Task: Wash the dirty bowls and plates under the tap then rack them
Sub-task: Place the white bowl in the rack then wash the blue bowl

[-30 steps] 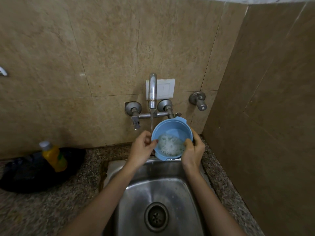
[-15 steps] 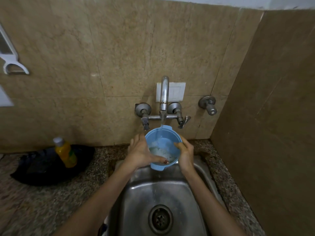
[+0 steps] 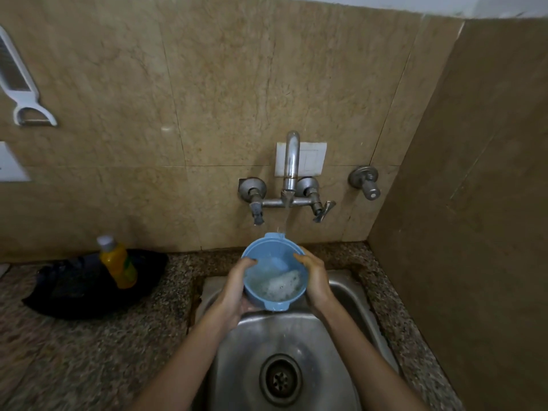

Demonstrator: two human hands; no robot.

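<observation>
A light blue plastic bowl (image 3: 274,269) with two small tab handles is held over the back of the steel sink (image 3: 347,295), just below the running tap (image 3: 290,170). Foamy water sits in its bottom. My left hand (image 3: 237,287) grips the bowl's left side, thumb hooked over the rim. My right hand (image 3: 314,277) grips the right side, thumb on the rim. A thin stream of water falls from the spout toward the bowl's far edge.
A yellow liquid bottle (image 3: 117,262) stands on a black cloth or tray (image 3: 74,289) on the granite counter at left. A white peeler (image 3: 20,84) hangs on the tiled wall. The sink drain (image 3: 280,379) lies below. A side wall closes off the right.
The bowl has come down and toward me, away from the spout, and tilted so the foam slid to its near right side. My left hand's fingers have left the inside and now hold the rim.
</observation>
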